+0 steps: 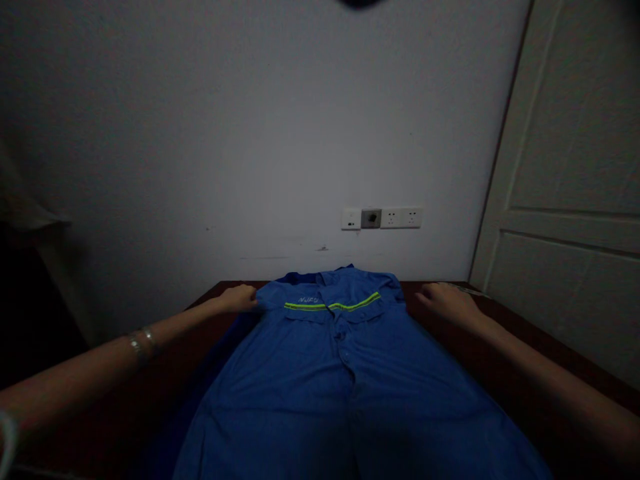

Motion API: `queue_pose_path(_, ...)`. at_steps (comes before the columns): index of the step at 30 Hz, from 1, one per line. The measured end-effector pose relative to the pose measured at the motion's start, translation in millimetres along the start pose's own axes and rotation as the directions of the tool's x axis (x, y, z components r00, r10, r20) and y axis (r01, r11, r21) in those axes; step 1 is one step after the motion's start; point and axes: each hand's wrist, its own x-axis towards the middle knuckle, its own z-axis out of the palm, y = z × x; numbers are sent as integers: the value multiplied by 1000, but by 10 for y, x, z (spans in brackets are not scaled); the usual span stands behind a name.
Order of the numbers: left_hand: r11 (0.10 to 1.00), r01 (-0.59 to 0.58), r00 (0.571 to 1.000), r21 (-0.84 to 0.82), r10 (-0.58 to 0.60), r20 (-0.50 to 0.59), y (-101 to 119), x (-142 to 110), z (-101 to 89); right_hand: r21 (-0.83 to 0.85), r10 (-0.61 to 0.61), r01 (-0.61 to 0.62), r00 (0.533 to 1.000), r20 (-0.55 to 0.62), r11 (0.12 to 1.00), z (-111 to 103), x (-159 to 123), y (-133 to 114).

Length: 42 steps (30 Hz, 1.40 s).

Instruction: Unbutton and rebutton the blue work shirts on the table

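A blue work shirt [300, 373] lies front side up, its collar end toward the wall. It has a yellow-green stripe across the chest, white letters, pocket flaps and a buttoned front. My left hand [240, 298] is closed on the shoulder edge at the shirt's left side. Just off the opposite shoulder is my right hand [447, 301], low over the table, its fingers loosely bent and apart, with a small gap to the cloth. Darker blue cloth [200, 393] shows beneath the shirt's left side.
The dark reddish table [540, 333] reaches the pale wall [280, 133]. Sockets [401, 218] and a grey switch plate [371, 219] sit low on that wall. A white panelled door [575, 167] stands at the right. Draped cloth [30, 207] hangs at the far left.
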Motion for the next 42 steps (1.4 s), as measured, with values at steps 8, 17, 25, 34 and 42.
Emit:
queue_pose_path(8,985,-76,994,153,86,-60,124,664,186,-17,-110,110,994,4,994,159,1045,-293)
queue_pose_path(17,979,-166,981,114,176,-77,193,1143,529,11,-183,183,981,59,983,641,1548,-688)
queue_pose_path(25,974,-227,966,20,228,-125,370,1445,633,22,-214,213,976,39,977,804,1839,-972)
queue_pose_path(34,984,-174,983,-34,172,-63,548,1717,818,8,-230,231,965,128,973,967,1849,-952)
queue_pose_path(42,967,-243,969,-78,237,-72,687,1870,955,-44,-337,338,941,15,940,728,1757,-840)
